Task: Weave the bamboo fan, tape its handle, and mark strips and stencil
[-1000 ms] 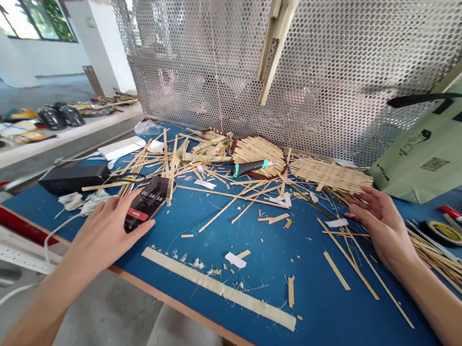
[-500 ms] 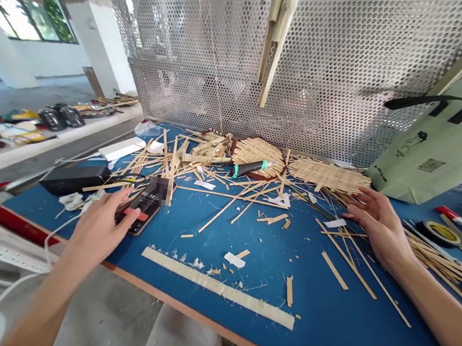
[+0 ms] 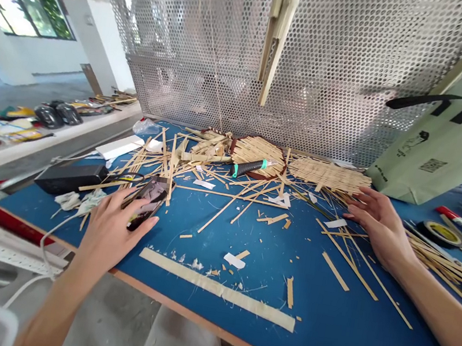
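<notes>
At the left of the desk (image 3: 340, 342), a smartphone (image 3: 148, 202) is gripped and tilted screen-up by the left hand (image 3: 110, 233), seemingly for viewing; the right hand (image 3: 380, 226) is rested open on bamboo strips (image 3: 336, 271)

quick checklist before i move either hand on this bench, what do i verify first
1. Left hand grip: thumb and fingers close on the phone. Ok.
2. Phone flat on the table or lifted off it: cannot tell.
3. Right hand: open, holding nothing. Ok.
4. Knife: lies at the back, apart from both hands. Ok.
5. Space around the hands: bamboo strips litter the table, some right beside the phone and under the right hand. Not ok.
</notes>
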The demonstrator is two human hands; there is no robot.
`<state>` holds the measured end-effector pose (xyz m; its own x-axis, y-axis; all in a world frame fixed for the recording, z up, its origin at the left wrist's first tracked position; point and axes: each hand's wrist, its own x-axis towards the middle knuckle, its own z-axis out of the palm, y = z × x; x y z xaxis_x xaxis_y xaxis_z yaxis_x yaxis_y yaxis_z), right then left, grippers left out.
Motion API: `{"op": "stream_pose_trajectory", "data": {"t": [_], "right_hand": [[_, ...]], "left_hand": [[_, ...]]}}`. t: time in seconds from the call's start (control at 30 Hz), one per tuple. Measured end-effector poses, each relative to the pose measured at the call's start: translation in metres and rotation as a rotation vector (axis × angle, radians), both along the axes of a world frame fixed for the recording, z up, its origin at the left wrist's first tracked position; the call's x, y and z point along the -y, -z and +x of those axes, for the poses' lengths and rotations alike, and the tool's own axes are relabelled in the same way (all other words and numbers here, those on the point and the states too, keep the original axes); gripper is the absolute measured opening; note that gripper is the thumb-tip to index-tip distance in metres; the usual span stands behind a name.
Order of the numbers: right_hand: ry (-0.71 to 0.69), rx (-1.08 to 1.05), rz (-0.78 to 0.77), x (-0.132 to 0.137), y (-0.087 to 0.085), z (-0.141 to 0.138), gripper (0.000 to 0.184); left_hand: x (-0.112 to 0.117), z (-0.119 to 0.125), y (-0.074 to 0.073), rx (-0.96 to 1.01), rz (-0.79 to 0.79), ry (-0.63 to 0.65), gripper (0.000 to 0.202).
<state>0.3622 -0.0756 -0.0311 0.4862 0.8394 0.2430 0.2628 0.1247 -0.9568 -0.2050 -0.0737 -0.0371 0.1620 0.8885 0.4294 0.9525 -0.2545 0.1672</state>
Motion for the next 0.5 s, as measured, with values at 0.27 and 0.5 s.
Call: {"op": "stream_pose_trajectory", "data": {"t": [0.27, 0.5], "right_hand": [[-0.037, 0.076, -0.001, 0.0054, -0.0015, -0.0078, 0.059], [-0.013, 0.008, 0.004, -0.0009, -0.0026, -0.0023, 0.074]], "left_hand": [[0.0028, 0.0034, -0.0013, 0.043, -0.04, -0.061, 0.071], [0.004, 0.0034, -0.0032, 0.076, -0.072, -0.054, 0.064]]}}
